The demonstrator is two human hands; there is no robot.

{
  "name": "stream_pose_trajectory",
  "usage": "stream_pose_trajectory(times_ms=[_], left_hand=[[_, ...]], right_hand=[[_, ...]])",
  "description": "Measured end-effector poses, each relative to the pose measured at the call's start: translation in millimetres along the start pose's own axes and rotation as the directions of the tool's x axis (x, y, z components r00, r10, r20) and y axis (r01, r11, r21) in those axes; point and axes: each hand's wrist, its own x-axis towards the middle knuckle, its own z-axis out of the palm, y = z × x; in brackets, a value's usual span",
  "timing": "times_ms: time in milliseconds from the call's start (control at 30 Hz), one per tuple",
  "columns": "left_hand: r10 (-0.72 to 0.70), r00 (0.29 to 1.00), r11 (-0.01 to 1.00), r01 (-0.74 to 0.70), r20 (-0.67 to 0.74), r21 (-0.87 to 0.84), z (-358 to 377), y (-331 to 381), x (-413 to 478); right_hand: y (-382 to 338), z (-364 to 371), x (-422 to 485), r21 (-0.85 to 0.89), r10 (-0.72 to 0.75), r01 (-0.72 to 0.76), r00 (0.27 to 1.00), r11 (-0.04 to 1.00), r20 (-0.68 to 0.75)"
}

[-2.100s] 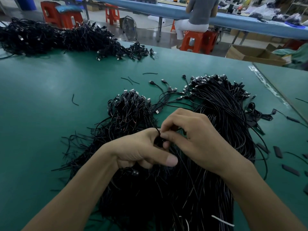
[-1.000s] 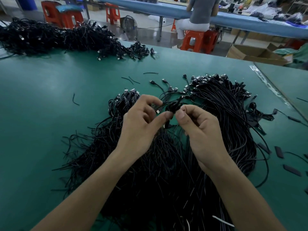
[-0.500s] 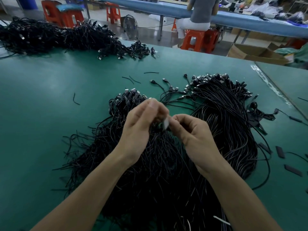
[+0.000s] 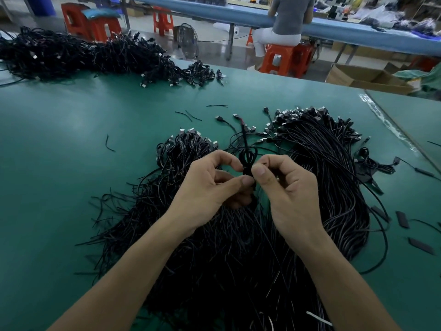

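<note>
On the head view I have both forearms coming up from the bottom edge and meeting over the middle of the table. The left hand (image 4: pixel 214 185) is curled, its thumb and forefinger pinching a looped black cable (image 4: pixel 248 160); the right hand (image 4: pixel 288 187) faces it, fingers bent, its thumb and forefinger nipping the same cable from the other side. The loop stands just above the two thumbs, and one plug end of the cable rises beyond it. Under my wrists lies a big heap of black cables (image 4: pixel 226 259), and a neater bundle (image 4: pixel 329 163) lies to the right with its metal plugs pointing away from me. The green table (image 4: pixel 59 151) carries another long pile (image 4: pixel 83 56) at its far left and a few flat black tabs (image 4: pixel 402 218) near the right edge. Beyond it I see orange stools (image 4: pixel 281 59), a seated person (image 4: pixel 288 17) at a blue bench (image 4: pixel 214 10) and a cardboard box (image 4: pixel 365 77).
</note>
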Motion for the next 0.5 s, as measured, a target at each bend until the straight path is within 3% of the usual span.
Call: stream_pose_trajectory(times_ms=[267, 367, 500], left_hand=[[0.029, 0.996, 0.917, -0.058, -0.08, -0.394, -0.8, 8.3, 1.8], [0.091, 0.989, 0.924, -0.128, -0.12, -0.36, -3.6, 10.9, 2.7], [0.213, 0.975, 0.965, -0.221, -0.072, -0.142, -2.9, 7.2, -1.3]], right_hand=[[5.3, 6.0, -3.6, -0.095, 0.0, 0.007, 0.998, 0.995, 0.068], [9.5, 10.2, -8.1, -0.03, 0.103, -0.101, 0.993, 0.994, 0.06], [12.9, 9.0, -6.0, -0.022, 0.155, -0.154, 0.987, 0.988, 0.047]])
